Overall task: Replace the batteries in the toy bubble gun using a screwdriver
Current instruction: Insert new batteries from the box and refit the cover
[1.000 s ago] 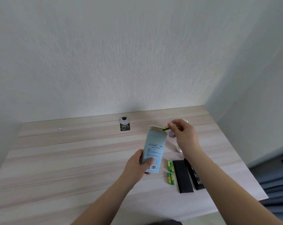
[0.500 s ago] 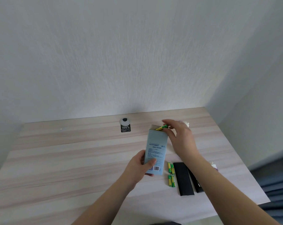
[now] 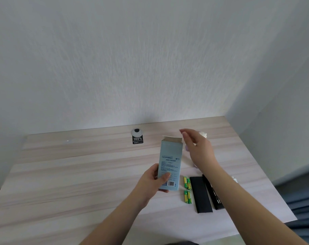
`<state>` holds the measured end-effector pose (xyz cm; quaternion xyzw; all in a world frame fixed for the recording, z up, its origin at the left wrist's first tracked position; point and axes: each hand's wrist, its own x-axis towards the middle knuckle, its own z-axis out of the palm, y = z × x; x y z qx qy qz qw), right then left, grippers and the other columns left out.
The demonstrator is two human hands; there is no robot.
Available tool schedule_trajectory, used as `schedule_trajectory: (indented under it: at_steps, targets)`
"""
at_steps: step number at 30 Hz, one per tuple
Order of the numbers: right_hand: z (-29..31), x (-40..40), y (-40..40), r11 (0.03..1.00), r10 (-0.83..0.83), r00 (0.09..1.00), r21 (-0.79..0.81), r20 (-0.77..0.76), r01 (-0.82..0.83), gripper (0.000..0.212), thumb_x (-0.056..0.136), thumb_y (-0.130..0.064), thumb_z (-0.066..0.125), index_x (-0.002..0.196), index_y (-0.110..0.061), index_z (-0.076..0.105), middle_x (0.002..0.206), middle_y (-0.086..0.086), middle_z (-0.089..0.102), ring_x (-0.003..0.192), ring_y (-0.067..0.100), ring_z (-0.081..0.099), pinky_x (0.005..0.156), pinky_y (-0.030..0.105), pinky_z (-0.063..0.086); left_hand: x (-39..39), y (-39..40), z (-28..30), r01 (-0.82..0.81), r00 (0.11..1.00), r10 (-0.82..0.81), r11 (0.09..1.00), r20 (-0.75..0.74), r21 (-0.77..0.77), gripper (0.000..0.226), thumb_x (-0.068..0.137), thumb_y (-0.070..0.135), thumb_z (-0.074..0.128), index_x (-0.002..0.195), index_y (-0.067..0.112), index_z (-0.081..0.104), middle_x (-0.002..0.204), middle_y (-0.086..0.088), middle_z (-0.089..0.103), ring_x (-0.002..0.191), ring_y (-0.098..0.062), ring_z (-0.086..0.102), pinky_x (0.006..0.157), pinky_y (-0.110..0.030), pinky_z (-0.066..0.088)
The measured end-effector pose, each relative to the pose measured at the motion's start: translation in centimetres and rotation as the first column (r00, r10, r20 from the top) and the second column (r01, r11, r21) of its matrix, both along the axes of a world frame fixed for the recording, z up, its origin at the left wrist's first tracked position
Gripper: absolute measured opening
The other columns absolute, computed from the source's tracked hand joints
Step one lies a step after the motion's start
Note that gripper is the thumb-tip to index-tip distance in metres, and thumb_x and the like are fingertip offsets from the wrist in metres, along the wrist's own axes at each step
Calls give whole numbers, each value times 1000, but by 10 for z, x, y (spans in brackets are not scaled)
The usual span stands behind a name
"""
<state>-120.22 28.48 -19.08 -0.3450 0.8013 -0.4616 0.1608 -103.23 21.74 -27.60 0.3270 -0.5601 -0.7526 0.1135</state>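
Here: one box (image 3: 170, 163), four batteries (image 3: 187, 189), two hands (image 3: 153, 183).

Soft even daylight, wide-angle edge distortion.

Blue box (image 3: 170, 161) in left grip (image 3: 151, 183), seemingly.

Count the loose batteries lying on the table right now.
4, in two side-by-side pairs right of the blue box: one pair nearer the wall, one pair nearer the person, both left of the black case. More may be hidden inside the box.
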Motion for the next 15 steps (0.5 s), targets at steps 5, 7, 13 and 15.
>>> schedule_trajectory:
  at_steps: [5, 7, 13, 15]
  targets:
    - [-8, -7, -3, 997, 46, 984, 47, 172, -54, 27, 98, -39, 46, 115, -30, 65, 104, -16, 69, 103, 9, 62, 92, 33, 50, 3, 3, 0, 35, 999, -34, 998, 23, -47, 28, 91, 16, 66, 117, 16, 59, 106, -4, 72, 91, -21, 71, 68, -35, 58]
    - [-10, -7, -2, 993, 67, 974, 80, 216, -86, 20, 95, -41, 53, 105, -33, 68, 97, -13, 71, 99, 12, 65, 92, 37, 51, 4, 3, -1, 40, 998, -38, 997, 42, -59, 28, 90, 17, 67, 117, 17, 59, 105, -2, 72, 89, -19, 71, 68, -33, 58]
    - [-13, -3, -2, 993, 80, 965, 59, 251, -98, 10, 90, -31, 64, 83, -34, 70, 86, -7, 74, 87, 16, 70, 88, 37, 56, 8, 2, -3, 53, 996, -48, 996, 74, -71, 27, 90, 19, 67, 116, 18, 59, 102, 1, 73, 89, -17, 71, 68, -32, 58]
    - [-13, -2, -3, 995, 63, 968, 65, 245, -81, 9, 90, -30, 65, 82, -33, 69, 85, -7, 74, 83, 16, 69, 84, 34, 57, 10, 1, -4, 61, 995, -55, 996, 80, -72, 27, 90, 20, 67, 116, 19, 59, 101, 1, 73, 89, -17, 71, 67, -31, 58]
